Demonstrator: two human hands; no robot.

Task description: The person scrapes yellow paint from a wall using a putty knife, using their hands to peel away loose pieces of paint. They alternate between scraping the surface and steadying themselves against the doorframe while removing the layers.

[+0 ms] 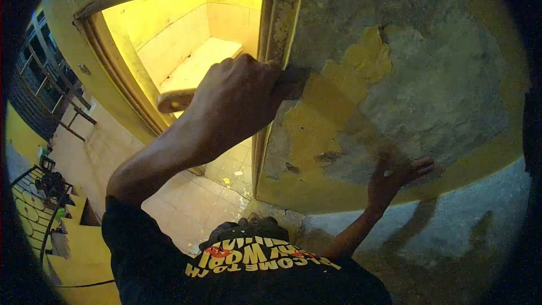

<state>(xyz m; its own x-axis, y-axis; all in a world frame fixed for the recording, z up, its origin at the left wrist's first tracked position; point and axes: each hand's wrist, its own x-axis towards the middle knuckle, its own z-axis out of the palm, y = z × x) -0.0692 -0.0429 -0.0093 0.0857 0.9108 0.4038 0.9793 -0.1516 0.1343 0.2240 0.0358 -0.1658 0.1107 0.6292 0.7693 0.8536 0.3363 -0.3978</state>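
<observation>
Paint scraping apparently in hand, next stroke likely calling for a shallow blade angle: left hand (237,93) clenched round a scraper (294,83) beside the doorframe (276,28), blade at a ragged, peeling yellow paint patch (330,101) on grey plaster (435,87); right hand (392,169) ungripped, fingers extended, wall contact unclear.

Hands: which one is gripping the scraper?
The left hand: it grips the scraper by its wooden handle, while the right hand by the wall holds no tool.

The room (175,28) is filled with bright yellow light, the dim wall (451,79) is marked by shadows (412,223), and edges are bent.
</observation>
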